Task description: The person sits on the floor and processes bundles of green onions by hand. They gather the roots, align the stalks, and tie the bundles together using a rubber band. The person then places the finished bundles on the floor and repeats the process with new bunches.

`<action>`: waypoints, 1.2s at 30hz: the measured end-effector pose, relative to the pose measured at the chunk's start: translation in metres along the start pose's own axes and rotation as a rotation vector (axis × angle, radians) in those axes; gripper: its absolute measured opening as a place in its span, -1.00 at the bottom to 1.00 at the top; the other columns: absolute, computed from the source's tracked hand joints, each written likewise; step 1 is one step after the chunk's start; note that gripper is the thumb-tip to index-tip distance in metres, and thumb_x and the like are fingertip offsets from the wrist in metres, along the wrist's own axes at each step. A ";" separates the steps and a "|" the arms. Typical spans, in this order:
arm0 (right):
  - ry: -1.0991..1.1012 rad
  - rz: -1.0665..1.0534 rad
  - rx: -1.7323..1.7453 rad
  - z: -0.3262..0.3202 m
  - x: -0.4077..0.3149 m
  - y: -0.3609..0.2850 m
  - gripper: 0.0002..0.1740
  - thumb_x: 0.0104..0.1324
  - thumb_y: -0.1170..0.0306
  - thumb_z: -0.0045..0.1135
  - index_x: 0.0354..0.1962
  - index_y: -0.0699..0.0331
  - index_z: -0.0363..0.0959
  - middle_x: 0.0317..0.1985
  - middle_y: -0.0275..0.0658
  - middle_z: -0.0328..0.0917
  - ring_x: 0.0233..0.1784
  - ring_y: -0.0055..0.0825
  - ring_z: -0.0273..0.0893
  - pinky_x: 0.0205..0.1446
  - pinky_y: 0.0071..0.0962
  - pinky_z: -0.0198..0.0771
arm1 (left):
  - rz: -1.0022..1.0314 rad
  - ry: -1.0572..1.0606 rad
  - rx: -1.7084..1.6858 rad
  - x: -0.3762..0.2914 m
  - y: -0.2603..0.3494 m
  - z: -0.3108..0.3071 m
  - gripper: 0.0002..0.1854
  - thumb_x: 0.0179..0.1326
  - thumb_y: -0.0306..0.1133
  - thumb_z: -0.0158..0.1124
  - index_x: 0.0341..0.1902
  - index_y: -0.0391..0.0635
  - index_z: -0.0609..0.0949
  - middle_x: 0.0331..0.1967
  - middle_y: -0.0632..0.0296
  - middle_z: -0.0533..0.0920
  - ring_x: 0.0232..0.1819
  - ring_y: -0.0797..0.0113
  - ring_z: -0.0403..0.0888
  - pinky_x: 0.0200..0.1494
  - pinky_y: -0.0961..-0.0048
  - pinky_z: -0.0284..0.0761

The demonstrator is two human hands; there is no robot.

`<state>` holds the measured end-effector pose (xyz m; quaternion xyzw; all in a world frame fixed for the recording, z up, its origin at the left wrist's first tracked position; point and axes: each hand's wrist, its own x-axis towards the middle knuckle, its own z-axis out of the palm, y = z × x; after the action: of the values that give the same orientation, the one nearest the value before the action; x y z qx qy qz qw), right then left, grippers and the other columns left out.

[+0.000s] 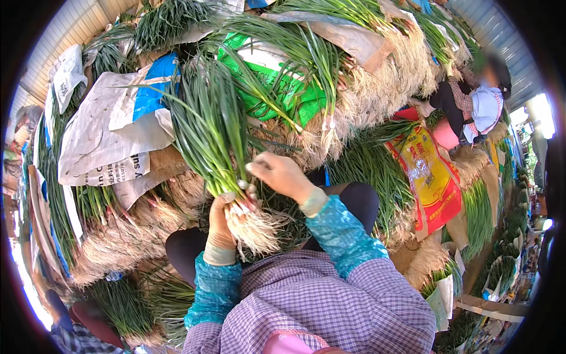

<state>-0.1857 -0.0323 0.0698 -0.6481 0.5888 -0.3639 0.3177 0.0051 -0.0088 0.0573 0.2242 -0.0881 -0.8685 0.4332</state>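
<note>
My gloved left hand [222, 217] is wrapped around a bunch of green onions [212, 137] just above the roots. The dark green leaves point away from me, and the pale, stringy roots [252, 228] hang toward my lap. Close to the bunch's right side is my gloved right hand [281, 175], its fingers curled; whether it pinches a leaf or stem is too small to tell. Behind the bunch lie several loose green onions [283, 106] on a green and white woven sack [265, 75].
Heaped green onions with a wall of roots [371, 97] stretch across the front. A grey-white sack [106, 132] covers the left pile. To the right lies a red and yellow printed sack [426, 172] over more onions. Another person [477, 97] sits at the upper right.
</note>
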 end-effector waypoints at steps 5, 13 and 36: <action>-0.017 -0.081 -0.343 0.027 0.012 -0.001 -0.62 0.34 0.14 -0.08 -0.49 0.27 0.45 -0.52 0.01 0.57 -0.40 0.04 0.56 -0.28 -0.01 0.44 | 0.005 0.084 0.278 -0.008 0.005 -0.024 -0.62 0.08 -0.36 0.20 -0.04 -0.32 0.53 -0.22 -0.01 0.63 -0.27 0.15 0.64 -0.18 0.23 0.64; -0.047 -0.034 -0.177 0.059 -0.036 0.055 -0.63 0.44 0.18 -0.15 -0.29 0.30 0.49 -0.56 -0.12 0.51 -0.51 -0.19 0.51 -0.45 -0.22 0.39 | 0.073 -0.082 -0.139 -0.018 -0.008 0.001 -0.66 0.05 -0.35 0.24 -0.07 -0.13 0.48 -0.23 0.12 0.52 -0.18 0.23 0.51 -0.07 0.32 0.53; -0.385 0.396 1.711 0.060 0.007 0.001 -0.73 0.41 0.22 0.04 -0.18 0.25 0.53 -0.40 -0.36 0.58 -0.48 -0.60 0.46 -0.38 -0.60 0.40 | -0.131 -0.263 -0.395 -0.023 -0.010 -0.015 -0.49 0.14 -0.26 0.16 0.09 -0.34 0.36 -0.34 0.21 0.42 -0.37 0.41 0.33 -0.27 0.45 0.37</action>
<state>-0.1350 -0.0401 0.0376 -0.1261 0.1540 -0.5017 0.8419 0.0170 0.0160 0.0481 0.0254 0.0426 -0.9169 0.3961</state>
